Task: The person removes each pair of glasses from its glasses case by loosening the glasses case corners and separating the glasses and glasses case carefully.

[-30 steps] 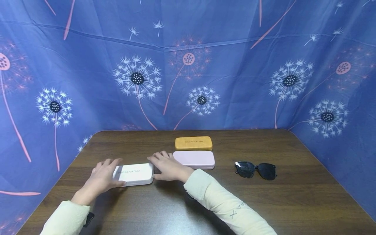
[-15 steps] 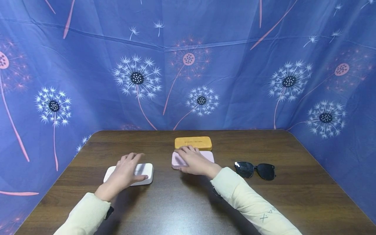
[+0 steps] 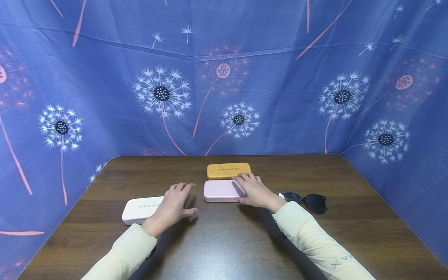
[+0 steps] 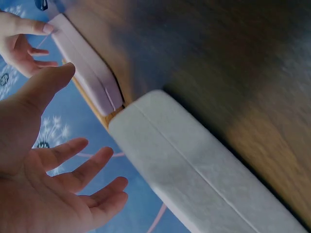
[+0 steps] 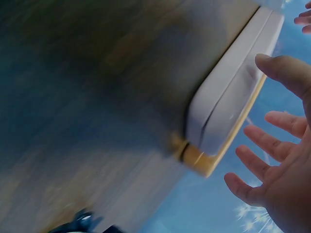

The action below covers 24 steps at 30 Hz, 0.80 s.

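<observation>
A white glasses case (image 3: 141, 208) with printed lettering lies on the left part of the table. My left hand (image 3: 173, 206) hangs with fingers spread at its right end, hiding that end in the head view. In the left wrist view nothing is between the thumb and fingers of the left hand (image 4: 63, 179). The pale pink case (image 3: 222, 190) lies in the middle. At its right end is my right hand (image 3: 257, 190), thumb and fingers apart. From the right wrist, the thumb of the right hand (image 5: 286, 160) overlaps the pink case (image 5: 233, 82).
Right behind the pink case lies a yellow case (image 3: 229, 170) with lettering. Black sunglasses (image 3: 311, 202) rest to the right, partly behind the right sleeve. A blue dandelion-print cloth (image 3: 224, 97) hangs behind the brown wooden table (image 3: 224, 249).
Both hands have moved right. The left went across the white case to its right end; the right went from beside the white case to the pink case's right end. The cases look unmoved.
</observation>
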{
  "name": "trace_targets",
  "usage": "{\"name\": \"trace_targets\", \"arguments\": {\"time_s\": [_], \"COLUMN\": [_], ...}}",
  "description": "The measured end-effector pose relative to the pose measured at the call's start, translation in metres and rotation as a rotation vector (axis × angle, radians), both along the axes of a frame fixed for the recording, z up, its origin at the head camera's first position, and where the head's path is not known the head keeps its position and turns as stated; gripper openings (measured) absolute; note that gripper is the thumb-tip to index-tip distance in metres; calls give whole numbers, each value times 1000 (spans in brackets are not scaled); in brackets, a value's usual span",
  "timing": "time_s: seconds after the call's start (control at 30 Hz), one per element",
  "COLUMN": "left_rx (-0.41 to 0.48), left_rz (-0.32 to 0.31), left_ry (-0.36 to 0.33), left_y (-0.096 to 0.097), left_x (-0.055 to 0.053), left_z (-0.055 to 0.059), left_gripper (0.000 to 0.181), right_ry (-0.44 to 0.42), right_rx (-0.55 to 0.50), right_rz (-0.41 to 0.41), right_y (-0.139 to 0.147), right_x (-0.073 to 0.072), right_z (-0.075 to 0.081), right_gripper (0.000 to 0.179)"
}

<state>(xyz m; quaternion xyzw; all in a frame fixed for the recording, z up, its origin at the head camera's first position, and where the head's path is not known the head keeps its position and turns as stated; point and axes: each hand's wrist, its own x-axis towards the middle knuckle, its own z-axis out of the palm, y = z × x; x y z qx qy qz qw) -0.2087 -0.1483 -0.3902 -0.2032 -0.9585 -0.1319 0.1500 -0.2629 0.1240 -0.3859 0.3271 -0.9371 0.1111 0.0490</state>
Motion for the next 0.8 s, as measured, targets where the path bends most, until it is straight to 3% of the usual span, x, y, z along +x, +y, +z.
{"name": "trace_targets", "arguments": {"time_s": [0.23, 0.8], "left_rx": [-27, -51], "left_rz": [-5, 44], "left_ry": [-12, -173], "left_y": [13, 32], "left_x": [-10, -38], "left_z": [-1, -5], "left_gripper": [71, 72], "right_ry": [-24, -83], "right_rx": [21, 34], "right_rz": [-59, -104], "right_y": [15, 21], "right_x": [-5, -9], "right_z": [-5, -7], "right_gripper": [70, 77]}}
